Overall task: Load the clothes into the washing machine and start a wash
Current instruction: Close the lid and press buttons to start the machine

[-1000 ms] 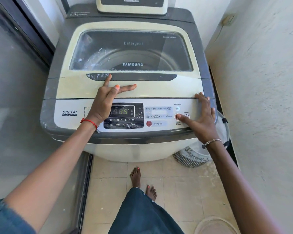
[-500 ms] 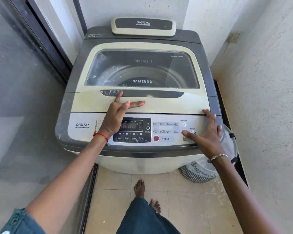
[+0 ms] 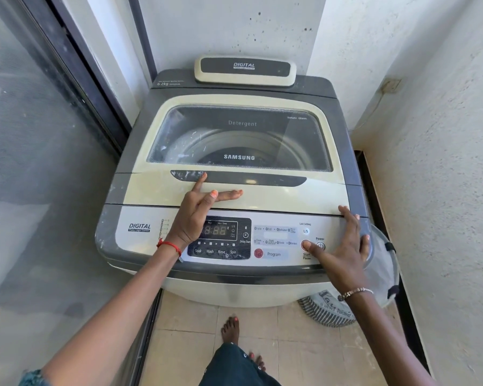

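Note:
A cream and grey top-loading washing machine (image 3: 276, 196) stands in front of me with its glass lid (image 3: 240, 135) closed. Through the glass the drum shows, and something dark lies at its bottom. My left hand (image 3: 195, 215) rests flat on the lid's front edge, fingers spread, beside the lit display (image 3: 219, 231). My right hand (image 3: 343, 246) lies on the right end of the control panel, its thumb on the red Start/Pause button (image 3: 305, 244). Neither hand holds anything.
A glass sliding door (image 3: 39, 162) runs along the left. A rough white wall (image 3: 444, 190) closes the right. A mesh laundry basket (image 3: 379, 274) sits wedged between machine and wall. My bare feet (image 3: 230, 327) stand on tiled floor close to the machine.
The view has pulled back and tilted up, showing more wall behind the machine. Both hands keep their places on the lid and the panel.

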The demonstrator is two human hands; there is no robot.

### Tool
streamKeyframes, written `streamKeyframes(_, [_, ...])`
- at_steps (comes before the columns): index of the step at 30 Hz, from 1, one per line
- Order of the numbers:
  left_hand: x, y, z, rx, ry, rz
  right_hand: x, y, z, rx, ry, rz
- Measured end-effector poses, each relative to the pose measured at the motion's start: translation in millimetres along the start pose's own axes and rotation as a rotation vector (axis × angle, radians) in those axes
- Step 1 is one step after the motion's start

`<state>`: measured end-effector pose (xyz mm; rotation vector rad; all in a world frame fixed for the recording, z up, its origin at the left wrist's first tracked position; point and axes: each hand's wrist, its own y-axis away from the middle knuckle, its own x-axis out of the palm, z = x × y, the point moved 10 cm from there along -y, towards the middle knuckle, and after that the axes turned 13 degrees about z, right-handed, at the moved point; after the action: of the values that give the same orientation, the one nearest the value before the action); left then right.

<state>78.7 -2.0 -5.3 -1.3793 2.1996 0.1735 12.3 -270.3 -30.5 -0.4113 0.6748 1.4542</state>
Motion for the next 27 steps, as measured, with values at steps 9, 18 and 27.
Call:
streamKeyframes(9, [0,1,-9,-0.019,0.002,-0.021,1,3,1,0.003,-0.036,0.073])
streamKeyframes(18, [2,2,-13,-0.001,-0.132,-0.021,2,3,2,-0.001,-0.046,0.112])
streamKeyframes(27, [3,3,-20,0.033,-0.262,-0.037,4,0,-2,0.003,0.011,0.12])
